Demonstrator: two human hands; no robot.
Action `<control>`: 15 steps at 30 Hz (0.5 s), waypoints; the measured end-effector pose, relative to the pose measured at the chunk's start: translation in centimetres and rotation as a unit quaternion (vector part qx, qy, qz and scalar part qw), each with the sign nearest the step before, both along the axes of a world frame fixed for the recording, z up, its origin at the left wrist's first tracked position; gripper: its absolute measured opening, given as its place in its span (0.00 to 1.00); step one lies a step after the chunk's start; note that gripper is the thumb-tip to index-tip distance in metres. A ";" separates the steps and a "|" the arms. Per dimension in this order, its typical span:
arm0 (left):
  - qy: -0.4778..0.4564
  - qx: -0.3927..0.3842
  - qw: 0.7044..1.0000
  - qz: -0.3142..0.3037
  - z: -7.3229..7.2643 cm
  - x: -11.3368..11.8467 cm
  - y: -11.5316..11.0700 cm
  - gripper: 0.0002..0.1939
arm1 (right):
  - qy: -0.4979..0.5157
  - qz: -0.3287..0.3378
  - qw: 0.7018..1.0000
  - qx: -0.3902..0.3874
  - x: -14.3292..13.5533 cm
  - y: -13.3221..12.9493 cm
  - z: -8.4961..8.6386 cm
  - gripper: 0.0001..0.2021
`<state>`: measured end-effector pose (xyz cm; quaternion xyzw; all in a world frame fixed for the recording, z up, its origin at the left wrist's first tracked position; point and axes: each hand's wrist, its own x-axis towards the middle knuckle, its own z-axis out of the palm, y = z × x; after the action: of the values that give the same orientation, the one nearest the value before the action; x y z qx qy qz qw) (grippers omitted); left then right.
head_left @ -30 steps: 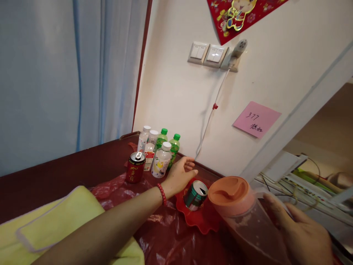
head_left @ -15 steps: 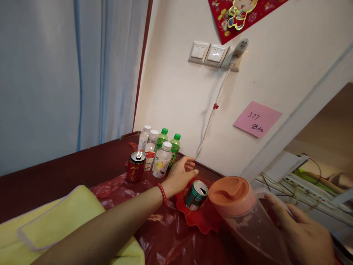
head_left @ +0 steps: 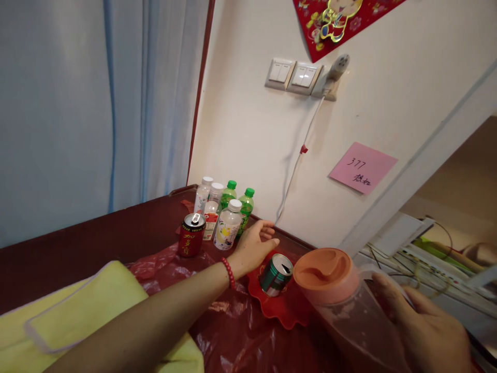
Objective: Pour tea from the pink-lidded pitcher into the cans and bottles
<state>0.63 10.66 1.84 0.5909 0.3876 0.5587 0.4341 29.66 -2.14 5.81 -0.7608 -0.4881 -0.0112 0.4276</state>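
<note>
My left hand (head_left: 254, 246), with a red bead bracelet at the wrist, has its fingers apart and holds nothing visible. It is between a white-capped bottle (head_left: 228, 228) and a green can (head_left: 276, 275). The can leans on a red scalloped plate (head_left: 285, 311). At the lower right, my right hand (head_left: 427, 321) is wrapped round the handle of a clear pitcher (head_left: 361, 326) with an orange lid. The pitcher is tilted, its lid beside the can and over the plate's right side.
A red can (head_left: 192, 238) and several bottles stand behind left on the dark red table (head_left: 97, 235). Red plastic film (head_left: 233, 336) and yellow cloth (head_left: 85, 305) lie in front. A white cable (head_left: 295, 166) runs down the wall. Shelving with wires is at right.
</note>
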 end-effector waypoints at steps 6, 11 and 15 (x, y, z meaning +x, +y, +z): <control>-0.001 0.007 1.000 0.002 -0.1 0.0 0.0 0.20 | 0.017 -0.017 0.999 -0.022 -0.4 0.0 0.3 0.36; -0.004 0.000 1.000 0.003 0.1 0.0 -0.1 0.20 | 0.026 -0.015 0.999 -0.029 -0.3 0.1 0.2 0.36; -0.007 0.001 1.000 0.003 0.1 0.0 -0.2 0.20 | 0.022 -0.011 0.999 -0.026 0.1 0.2 0.0 0.35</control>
<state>0.61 10.49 1.96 0.5859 0.3860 0.5646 0.4347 29.79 -1.93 5.84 -0.7772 -0.4702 0.0139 0.4179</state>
